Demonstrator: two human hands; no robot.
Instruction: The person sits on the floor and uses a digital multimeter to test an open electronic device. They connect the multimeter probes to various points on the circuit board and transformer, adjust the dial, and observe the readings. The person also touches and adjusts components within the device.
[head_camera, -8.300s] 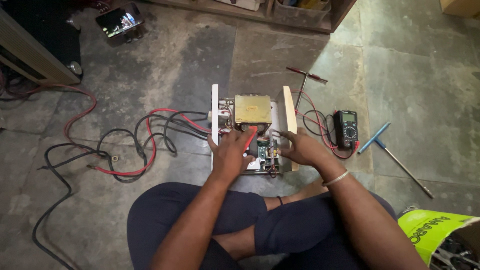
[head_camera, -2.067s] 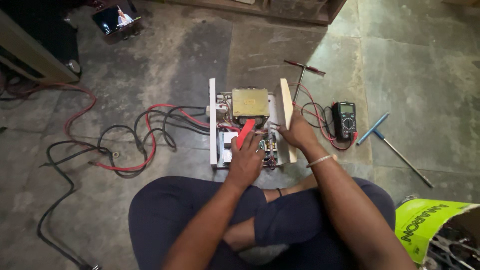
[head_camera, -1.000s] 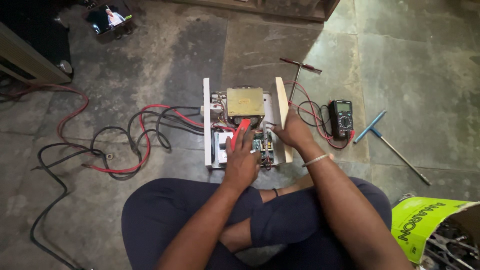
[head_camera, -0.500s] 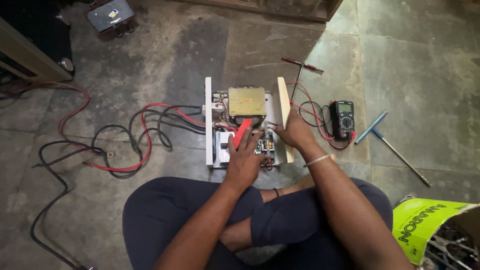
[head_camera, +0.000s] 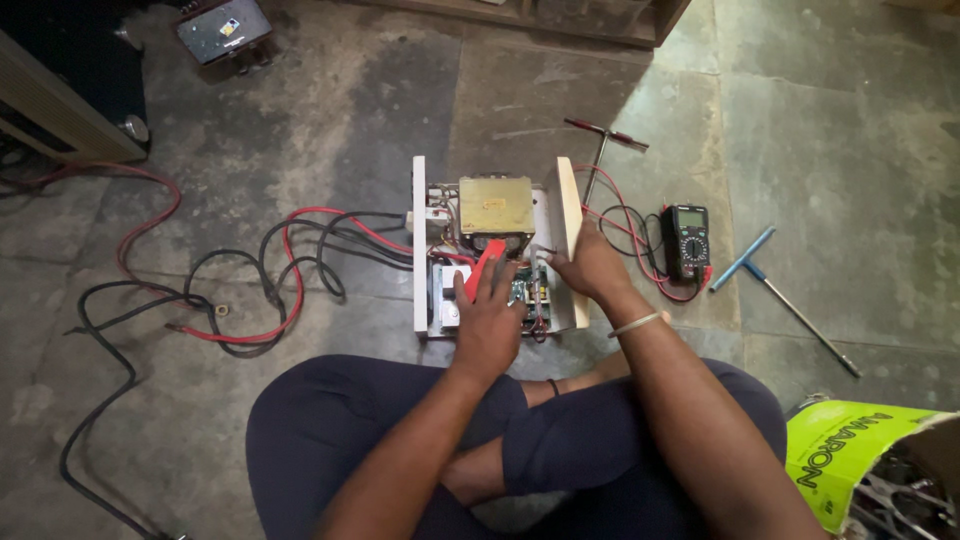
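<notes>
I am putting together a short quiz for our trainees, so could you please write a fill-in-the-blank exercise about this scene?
1. The left hand holds a tool with a ____ handle over the open unit.
2. The right hand rests against the unit's ____ side panel.
3. The multimeter lies on the floor to the ____ of the unit.
4. The T-handle tool near the multimeter has a ____ handle.

Missing words: red; right; right; blue

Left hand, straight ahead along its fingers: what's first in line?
Probably the brass-coloured transformer block inside the open white chassis. The left hand holds a red-handled tool pointing up-frame toward it. Depth is unclear, so the tool tip may already touch the parts below the block.
</notes>
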